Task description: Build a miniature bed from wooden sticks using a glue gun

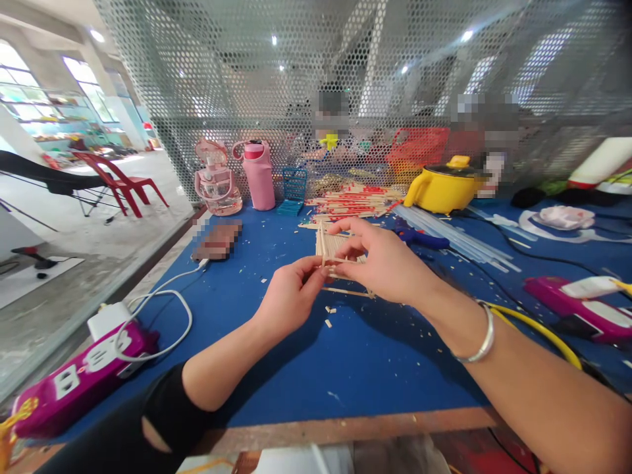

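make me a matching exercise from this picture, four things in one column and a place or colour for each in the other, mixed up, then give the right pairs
Things
1. stick structure
2. glue gun
3. pot
4. white charger on the left

Places and colours
A. yellow with a dark lid
B. on a purple power strip
C. at the fingers of the left hand and right hand
D. dark blue

Right pairs: 1-C, 2-D, 3-A, 4-B
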### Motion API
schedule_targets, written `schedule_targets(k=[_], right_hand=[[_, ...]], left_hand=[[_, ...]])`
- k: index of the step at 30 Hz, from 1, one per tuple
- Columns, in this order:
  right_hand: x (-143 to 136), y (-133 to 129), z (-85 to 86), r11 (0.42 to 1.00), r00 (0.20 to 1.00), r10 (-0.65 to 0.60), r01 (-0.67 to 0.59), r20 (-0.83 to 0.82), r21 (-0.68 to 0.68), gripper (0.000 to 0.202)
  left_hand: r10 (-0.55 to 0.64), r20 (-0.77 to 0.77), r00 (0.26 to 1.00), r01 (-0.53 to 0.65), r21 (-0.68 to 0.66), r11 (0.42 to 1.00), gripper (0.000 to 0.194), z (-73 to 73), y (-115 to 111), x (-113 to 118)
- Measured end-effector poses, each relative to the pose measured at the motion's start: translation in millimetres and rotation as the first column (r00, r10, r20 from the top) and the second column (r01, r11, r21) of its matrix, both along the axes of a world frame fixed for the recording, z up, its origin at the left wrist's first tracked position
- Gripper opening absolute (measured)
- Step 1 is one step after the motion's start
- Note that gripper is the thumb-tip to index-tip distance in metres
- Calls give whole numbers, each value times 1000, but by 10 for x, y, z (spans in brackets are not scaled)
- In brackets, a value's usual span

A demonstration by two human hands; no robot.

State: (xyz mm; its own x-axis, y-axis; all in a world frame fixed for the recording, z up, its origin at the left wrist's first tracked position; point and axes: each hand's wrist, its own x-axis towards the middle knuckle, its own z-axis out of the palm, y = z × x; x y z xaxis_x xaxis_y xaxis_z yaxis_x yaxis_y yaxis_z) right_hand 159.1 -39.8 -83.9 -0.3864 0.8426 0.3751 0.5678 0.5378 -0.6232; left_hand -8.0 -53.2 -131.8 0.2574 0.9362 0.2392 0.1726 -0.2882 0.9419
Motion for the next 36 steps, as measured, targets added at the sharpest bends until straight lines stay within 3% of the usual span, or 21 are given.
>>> schedule_targets(k=[4, 8, 11, 16, 22, 27, 30, 36], right_hand=[[3, 6, -11, 998, 999, 1, -3, 36, 58, 37], [-16, 0, -30, 992, 998, 0, -8, 65, 125, 39], [-36, -9, -48, 982, 993, -33, 10, 114, 191, 36], [-25, 22, -78, 959, 986, -4, -43, 164, 281, 4], [48, 97, -92, 879, 941, 142, -264, 308, 398, 16], [28, 60, -106, 858, 915, 103, -279, 389, 431, 22], [-4, 34, -112, 853, 898, 18, -244, 440, 462, 19], [-5, 30, -57, 833, 851, -58, -247, 522, 495, 20]], left_hand=[[-30, 163, 986, 60, -178, 982, 36, -28, 39, 14], [-33, 250, 968, 104, -273, 956, 34, -15, 46, 26], [-45, 248, 968, 114, -272, 956, 34, -3, 42, 29], [-41, 187, 982, 86, -239, 967, 33, -11, 53, 6], [-44, 177, 983, 83, -217, 973, 31, -14, 78, -25], [-49, 115, 992, 69, -173, 983, 30, 3, 92, -46], [-46, 96, 994, 61, -157, 986, 29, 10, 91, -44], [-42, 222, 974, 83, -176, 981, 28, 5, 86, -34]])
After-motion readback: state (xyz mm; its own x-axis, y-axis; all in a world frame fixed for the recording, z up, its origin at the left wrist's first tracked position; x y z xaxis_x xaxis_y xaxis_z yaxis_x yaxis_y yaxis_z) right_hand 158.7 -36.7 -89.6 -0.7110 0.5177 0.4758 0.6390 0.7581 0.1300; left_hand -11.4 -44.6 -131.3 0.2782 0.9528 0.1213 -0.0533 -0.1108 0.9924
